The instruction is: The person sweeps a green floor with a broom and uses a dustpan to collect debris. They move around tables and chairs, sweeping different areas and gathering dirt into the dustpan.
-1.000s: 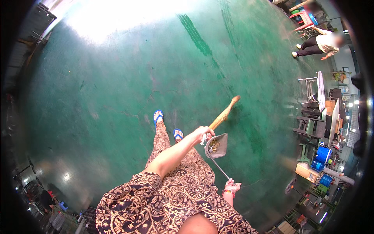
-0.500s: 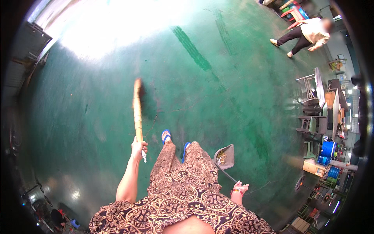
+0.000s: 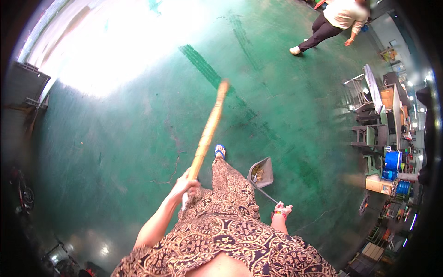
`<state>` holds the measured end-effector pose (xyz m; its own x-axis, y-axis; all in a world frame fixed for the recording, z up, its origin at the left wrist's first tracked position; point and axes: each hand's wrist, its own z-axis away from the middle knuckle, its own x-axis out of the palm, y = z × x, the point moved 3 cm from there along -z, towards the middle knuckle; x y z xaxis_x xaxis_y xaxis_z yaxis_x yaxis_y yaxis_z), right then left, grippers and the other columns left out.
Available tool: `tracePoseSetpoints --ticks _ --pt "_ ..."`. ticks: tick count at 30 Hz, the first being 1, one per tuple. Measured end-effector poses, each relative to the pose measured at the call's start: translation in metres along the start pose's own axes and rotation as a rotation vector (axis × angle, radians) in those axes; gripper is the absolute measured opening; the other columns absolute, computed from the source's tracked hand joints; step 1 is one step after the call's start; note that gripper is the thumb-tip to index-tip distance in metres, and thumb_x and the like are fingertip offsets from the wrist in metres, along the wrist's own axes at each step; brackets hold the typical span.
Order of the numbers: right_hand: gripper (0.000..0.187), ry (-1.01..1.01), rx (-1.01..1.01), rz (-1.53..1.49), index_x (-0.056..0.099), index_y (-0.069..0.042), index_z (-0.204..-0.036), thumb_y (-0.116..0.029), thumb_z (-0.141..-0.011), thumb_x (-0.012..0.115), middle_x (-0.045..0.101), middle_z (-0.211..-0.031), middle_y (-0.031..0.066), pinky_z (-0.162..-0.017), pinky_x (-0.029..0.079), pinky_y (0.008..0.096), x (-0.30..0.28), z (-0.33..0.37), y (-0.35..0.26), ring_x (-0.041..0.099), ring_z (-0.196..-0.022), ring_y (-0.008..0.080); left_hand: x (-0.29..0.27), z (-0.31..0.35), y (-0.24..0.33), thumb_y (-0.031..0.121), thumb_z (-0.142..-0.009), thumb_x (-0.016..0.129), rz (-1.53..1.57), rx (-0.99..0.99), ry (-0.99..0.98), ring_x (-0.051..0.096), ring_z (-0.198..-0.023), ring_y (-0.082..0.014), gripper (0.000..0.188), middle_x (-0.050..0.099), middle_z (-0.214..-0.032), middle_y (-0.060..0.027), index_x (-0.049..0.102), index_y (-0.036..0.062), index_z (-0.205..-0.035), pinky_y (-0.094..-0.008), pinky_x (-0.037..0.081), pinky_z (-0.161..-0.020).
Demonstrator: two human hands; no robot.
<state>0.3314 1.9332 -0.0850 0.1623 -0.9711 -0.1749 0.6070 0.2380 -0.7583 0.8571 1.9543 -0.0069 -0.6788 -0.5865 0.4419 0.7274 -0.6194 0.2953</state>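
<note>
My left hand is closed round the near end of a broom with a long, yellowish, bound handle. It slants up and to the right across the front of my legs. The broom's far tip is blurred, and its bristles cannot be made out. At my right side, my right hand grips the thin dark handle of a grey dustpan. Some yellowish-brown litter lies in the pan, which hangs beside my leg. One blue flip-flop shows on a foot ahead of me.
Dark streaks mark the green floor. A person in a light top walks at the far right. Along the right side stand work tables, blue drums and a wooden box. Bright glare covers the far left.
My left hand and the broom have swung to the right, the tip most. One foot has dropped from view. The other person appears closer and further left.
</note>
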Motion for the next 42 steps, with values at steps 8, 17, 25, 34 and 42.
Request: tracePoseSetpoints --ticks 8,17,25,34,42 --pt "0.043 -0.239 0.069 0.273 0.043 -0.013 -0.081 -0.055 -0.08 0.055 0.056 -0.093 0.0189 -0.057 0.05 0.0303 -0.009 0.023 -0.031 0.059 -0.076 0.0276 0.199 -0.167 -0.073 -0.001 -0.072 0.056 -0.005 -0.098 -0.417 0.045 -0.043 -0.0071 0.053 0.05 -0.064 0.0 0.042 0.0068 -0.122 -0.0217 0.039 -0.036" --pt "0.046 -0.364 0.04 0.488 0.04 -0.012 -0.099 -0.052 -0.082 0.055 0.056 -0.095 0.0182 -0.056 0.047 0.026 -0.008 0.038 -0.028 0.059 -0.079 0.0266 0.108 -0.238 -0.066 0.005 -0.077 0.058 0.543 -0.262 -0.548 0.043 -0.046 -0.009 0.011 0.046 -0.054 0.0003 0.059 -0.0056 -0.081 -0.0239 0.035 -0.04" --pt "0.047 -0.458 -0.013 0.602 0.04 -0.009 -0.102 -0.052 -0.085 0.05 0.058 -0.087 0.0175 -0.049 0.045 0.0251 0.004 0.075 -0.044 0.058 -0.066 0.0223 -0.17 0.033 -0.099 -0.004 -0.075 0.059 0.815 0.019 0.12 0.037 -0.039 -0.0038 0.023 0.04 -0.056 0.0036 0.043 0.0061 -0.089 -0.0174 0.031 -0.032" --pt "0.047 -0.429 0.032 0.566 0.039 -0.011 -0.101 -0.052 -0.082 0.054 0.055 -0.099 0.0213 -0.057 0.046 0.0284 -0.009 0.135 -0.036 0.059 -0.072 0.026 -0.201 0.131 -0.008 -0.007 -0.071 0.055 0.239 0.402 0.856 0.042 -0.04 -0.0087 0.031 0.042 -0.058 -0.0002 0.042 0.0036 -0.097 -0.0244 0.038 -0.033" --pt "0.032 -0.548 0.005 0.375 0.042 -0.01 -0.09 -0.035 -0.082 0.059 0.056 -0.08 0.0162 -0.06 0.053 0.0329 -0.032 0.131 -0.046 0.058 -0.068 0.0247 -0.116 0.223 -0.035 -0.011 -0.071 0.055 0.691 0.373 0.14 0.04 -0.04 -0.0086 0.038 0.043 -0.067 -0.0023 0.041 0.0097 -0.101 -0.0241 0.034 -0.031"
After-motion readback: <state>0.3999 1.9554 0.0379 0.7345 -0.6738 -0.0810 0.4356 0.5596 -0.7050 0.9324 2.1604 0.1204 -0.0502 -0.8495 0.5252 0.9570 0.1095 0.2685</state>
